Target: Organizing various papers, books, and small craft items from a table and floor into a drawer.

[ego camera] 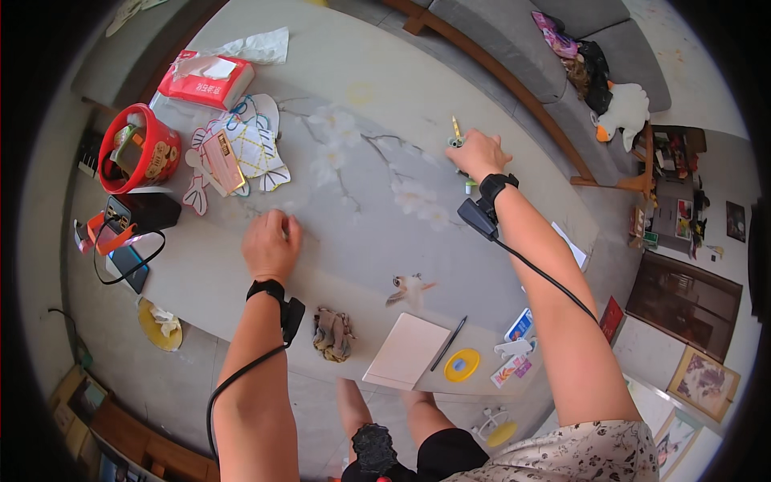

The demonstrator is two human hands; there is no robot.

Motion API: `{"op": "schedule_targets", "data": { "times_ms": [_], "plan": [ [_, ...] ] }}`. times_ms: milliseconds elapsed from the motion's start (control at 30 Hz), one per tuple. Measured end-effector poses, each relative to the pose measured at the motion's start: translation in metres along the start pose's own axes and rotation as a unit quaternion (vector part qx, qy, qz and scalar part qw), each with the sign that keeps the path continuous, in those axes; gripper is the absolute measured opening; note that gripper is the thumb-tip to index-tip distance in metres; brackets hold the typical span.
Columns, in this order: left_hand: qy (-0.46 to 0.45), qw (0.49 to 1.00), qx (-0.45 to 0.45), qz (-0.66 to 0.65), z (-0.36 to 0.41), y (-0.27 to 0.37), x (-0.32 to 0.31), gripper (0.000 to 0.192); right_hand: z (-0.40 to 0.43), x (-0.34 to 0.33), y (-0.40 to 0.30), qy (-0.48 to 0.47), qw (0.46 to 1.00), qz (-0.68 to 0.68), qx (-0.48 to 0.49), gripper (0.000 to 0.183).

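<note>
My left hand point(271, 244) rests on the table with its fingers curled in, nothing visible in it. Just beyond it lie fish-shaped paper cutouts point(256, 147), a pinkish card packet point(224, 162) and a wooden spoon-shaped stick point(202, 170). Over at the far right side of the table, my right hand point(479, 155) reaches down onto a small grey-green item point(454, 143). A yellow pencil point(456, 126) pokes out past its fingers. Near the wrist is a small green-and-white piece point(469, 187). The hand itself hides its grip. Both wrists wear black strapped devices with cables.
At left stand a red bucket point(147, 165) of odds and ends, a red tissue pack point(208, 84) and a black power bank point(147, 212). Close to me lie a crumpled cloth point(333, 334), a notebook point(406, 351), a black pen point(449, 343) and a yellow lid point(462, 365).
</note>
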State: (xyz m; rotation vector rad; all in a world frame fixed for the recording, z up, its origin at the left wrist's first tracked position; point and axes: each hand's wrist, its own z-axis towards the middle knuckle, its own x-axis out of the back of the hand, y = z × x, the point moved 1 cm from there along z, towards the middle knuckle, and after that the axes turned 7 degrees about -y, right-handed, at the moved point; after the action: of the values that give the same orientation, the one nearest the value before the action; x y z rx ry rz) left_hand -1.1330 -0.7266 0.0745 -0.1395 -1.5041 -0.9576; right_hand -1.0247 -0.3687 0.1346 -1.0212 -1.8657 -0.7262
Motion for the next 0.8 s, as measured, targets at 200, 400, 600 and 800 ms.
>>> {"op": "schedule_targets", "data": {
  "times_ms": [200,400,600,800],
  "plan": [
    [-0.014,1.000,-0.016,0.000,0.001,0.005,0.002,0.018,-0.034,-0.012,0.013,0.023,0.992,-0.068,0.100,0.033],
    [0.002,1.000,-0.005,-0.001,0.000,0.003,0.002,0.022,-0.059,-0.027,0.011,0.030,0.994,-0.058,0.084,0.032],
    [-0.021,1.000,-0.006,-0.003,-0.003,0.001,0.004,0.026,-0.070,-0.034,0.013,0.051,0.987,-0.101,0.117,0.029],
    [-0.103,0.844,0.244,-0.466,-0.026,-0.016,0.046,0.036,-0.112,-0.073,0.020,0.075,0.983,-0.090,0.142,0.030]
  ]
}}
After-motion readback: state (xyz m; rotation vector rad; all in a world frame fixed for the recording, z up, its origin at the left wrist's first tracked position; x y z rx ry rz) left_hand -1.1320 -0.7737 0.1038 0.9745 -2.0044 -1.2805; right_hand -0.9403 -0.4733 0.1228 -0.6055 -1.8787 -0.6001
